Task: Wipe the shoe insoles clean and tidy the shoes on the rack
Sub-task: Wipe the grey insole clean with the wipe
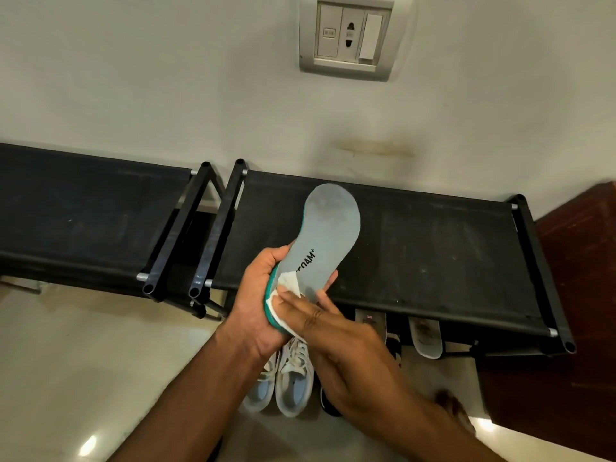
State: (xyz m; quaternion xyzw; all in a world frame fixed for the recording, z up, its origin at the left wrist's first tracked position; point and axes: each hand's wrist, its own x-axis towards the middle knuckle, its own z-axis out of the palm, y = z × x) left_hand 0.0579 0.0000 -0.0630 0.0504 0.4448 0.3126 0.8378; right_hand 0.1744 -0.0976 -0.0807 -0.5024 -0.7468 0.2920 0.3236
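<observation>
My left hand (258, 305) grips the heel end of a grey insole (328, 238) with a teal edge, its toe pointing up over the black rack (433, 258). My right hand (346, 358) presses a white wipe (290, 286) against the insole's heel with straight fingers. A pair of white and grey sneakers (286, 381) stands on the floor below my hands. A white insole (426, 336) and another one (370, 320) show under the rack's front edge.
A second black rack (83, 221) stands to the left, close beside the first. A wall socket plate (350, 36) is above. A dark wooden panel (573, 295) is at the right. A dark shoe (330, 405) lies partly hidden behind my right wrist.
</observation>
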